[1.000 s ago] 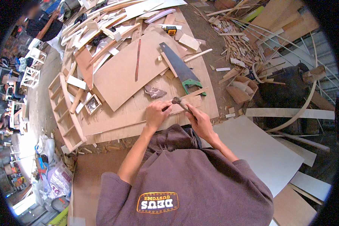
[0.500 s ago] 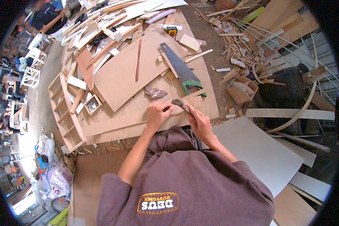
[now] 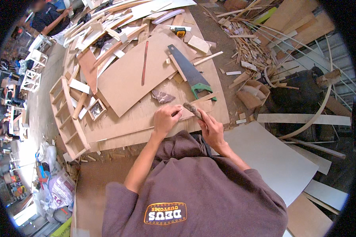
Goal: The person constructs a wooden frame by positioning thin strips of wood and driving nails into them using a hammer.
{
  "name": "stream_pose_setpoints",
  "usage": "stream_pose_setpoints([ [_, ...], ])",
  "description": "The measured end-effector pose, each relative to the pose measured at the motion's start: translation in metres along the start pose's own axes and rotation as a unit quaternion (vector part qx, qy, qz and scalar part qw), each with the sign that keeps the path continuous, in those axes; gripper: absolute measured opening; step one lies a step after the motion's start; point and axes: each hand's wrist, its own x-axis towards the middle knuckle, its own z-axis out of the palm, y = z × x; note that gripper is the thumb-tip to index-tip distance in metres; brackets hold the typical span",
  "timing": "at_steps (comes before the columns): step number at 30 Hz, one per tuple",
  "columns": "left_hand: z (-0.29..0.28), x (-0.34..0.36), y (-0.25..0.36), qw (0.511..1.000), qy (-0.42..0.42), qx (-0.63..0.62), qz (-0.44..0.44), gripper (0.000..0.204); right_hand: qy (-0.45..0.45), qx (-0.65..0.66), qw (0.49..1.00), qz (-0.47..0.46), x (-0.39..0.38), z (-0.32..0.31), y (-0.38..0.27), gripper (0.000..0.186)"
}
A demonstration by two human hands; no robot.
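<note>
My left hand [image 3: 167, 120] is closed in a pinch above the near part of the plywood worktop [image 3: 138, 127]; whatever sits between its fingertips is too small to make out. In my right hand [image 3: 212, 129] is a short, brown-grey, hammer-like tool [image 3: 192, 110], its rounded end slanting toward the left fingertips. Just beyond my hands lies a crumpled piece of sandpaper-like, purplish material [image 3: 163, 96]. A handsaw [image 3: 184, 67] with a green handle rests farther off to the right.
A brown board [image 3: 124, 79] carries a thin reddish strip [image 3: 145, 63]. At left stands a slatted wooden frame [image 3: 70, 118]. A tape measure [image 3: 179, 31] and heaped offcuts [image 3: 110, 33] lie at the back. Another person [image 3: 47, 19] is far left.
The tool in my right hand has turned slightly, and its rounded end has shifted a little right, away from the left fingertips. My left hand stays in place.
</note>
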Motion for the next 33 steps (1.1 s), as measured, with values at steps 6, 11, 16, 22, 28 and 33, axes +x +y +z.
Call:
stream_pose_setpoints([
  [6, -0.007, 0.000, 0.003, 0.999, -0.039, 0.006, -0.023, 0.017, -0.062, -0.020, 0.998, 0.024, -0.003, 0.005, 0.005, 0.044],
  [11, -0.002, 0.002, 0.001, 1.000, -0.014, 0.011, -0.006, 0.018, -0.041, 0.002, 0.998, 0.040, -0.001, 0.009, 0.008, 0.044],
  [16, 0.002, -0.002, -0.005, 1.000, -0.010, -0.004, -0.006, 0.023, -0.001, 0.040, 0.998, 0.056, -0.002, 0.010, 0.011, 0.040],
  [22, -0.008, 0.004, 0.005, 0.995, -0.070, 0.066, 0.019, 0.054, -0.027, 0.041, 0.996, 0.070, -0.007, 0.010, 0.018, 0.040],
  [28, -0.002, -0.002, -0.013, 0.983, -0.132, 0.131, -0.013, 0.066, -0.044, 0.046, 0.995, 0.073, -0.006, 0.014, 0.012, 0.045],
  [33, -0.007, 0.001, -0.005, 0.985, -0.135, 0.104, -0.016, 0.064, 0.062, 0.045, 0.997, -0.016, -0.013, 0.012, 0.014, 0.043],
])
